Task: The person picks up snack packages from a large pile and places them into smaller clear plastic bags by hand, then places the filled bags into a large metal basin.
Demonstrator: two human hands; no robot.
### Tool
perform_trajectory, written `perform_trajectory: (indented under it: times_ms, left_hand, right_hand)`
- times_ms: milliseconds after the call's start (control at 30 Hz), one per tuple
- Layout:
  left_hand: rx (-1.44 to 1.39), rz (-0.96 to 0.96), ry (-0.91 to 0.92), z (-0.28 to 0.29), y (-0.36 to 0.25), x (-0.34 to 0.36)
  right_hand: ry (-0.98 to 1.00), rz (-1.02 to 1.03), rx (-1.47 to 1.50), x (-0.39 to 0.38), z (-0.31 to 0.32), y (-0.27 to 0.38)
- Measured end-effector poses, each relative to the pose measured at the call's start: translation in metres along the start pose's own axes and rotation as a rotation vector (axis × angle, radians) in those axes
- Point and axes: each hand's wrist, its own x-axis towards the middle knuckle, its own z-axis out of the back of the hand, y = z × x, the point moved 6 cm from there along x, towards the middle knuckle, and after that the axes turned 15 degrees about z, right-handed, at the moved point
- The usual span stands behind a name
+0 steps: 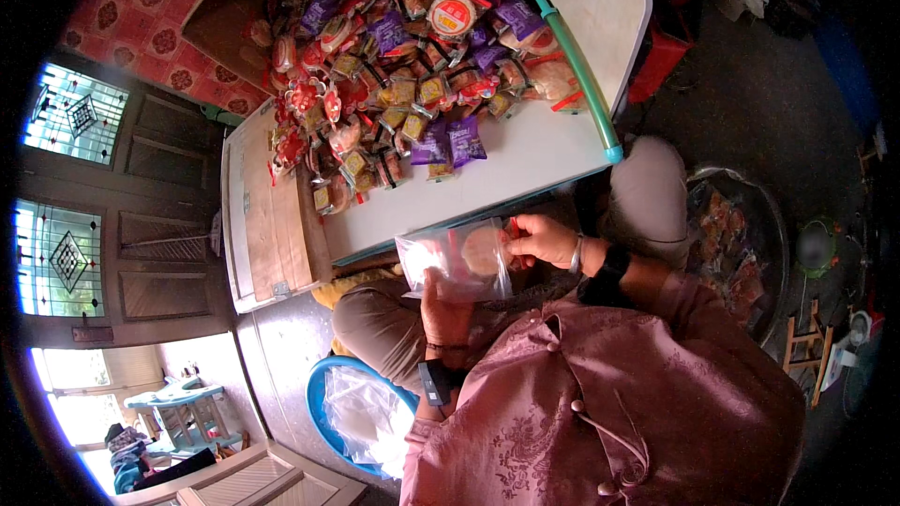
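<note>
In my lap area, just below the table's front edge, a clear plastic bag (429, 253) is held between my hands. My left hand (441, 319) grips it from below at its left part. My right hand (546, 244) pinches at the bag's right end, around a pale round packaged item (480, 251) with red at its edge, which shows through the plastic. On the white table (408, 213) lies a heap of wrapped snacks (394, 84): purple packets (465, 141), small golden packets and round red-labelled packs (452, 15). My right fingertips are partly hidden by the item.
A green tube (579, 75) lies along the table's right side. A blue tub (361, 412) of plastic bags sits low at my left, and a large round tray (778, 253) of packets at my right. Wooden doors (159, 286) stand at the left; small racks (806, 356) are at the far right.
</note>
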Motion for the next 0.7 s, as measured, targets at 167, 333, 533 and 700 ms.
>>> perform_trajectory:
  times_ms: [167,333,533,700]
  left_hand:
    - [0.009,0.038,0.116,-0.007,-0.001,-0.003]
    - [0.024,-0.005,0.024,-0.021,-0.001,-0.008]
    - [0.016,0.087,0.094,0.007,-0.001,0.006]
    - [0.112,0.100,0.069,-0.019,0.003,-0.003]
  right_hand:
    - [0.000,0.010,-0.018,0.001,0.001,-0.005]
    - [-0.046,0.032,-0.029,0.000,0.004,0.002]
    - [-0.036,0.067,-0.031,0.003,0.001,-0.002]
    - [-0.027,0.027,-0.021,0.001,0.000,-0.006]
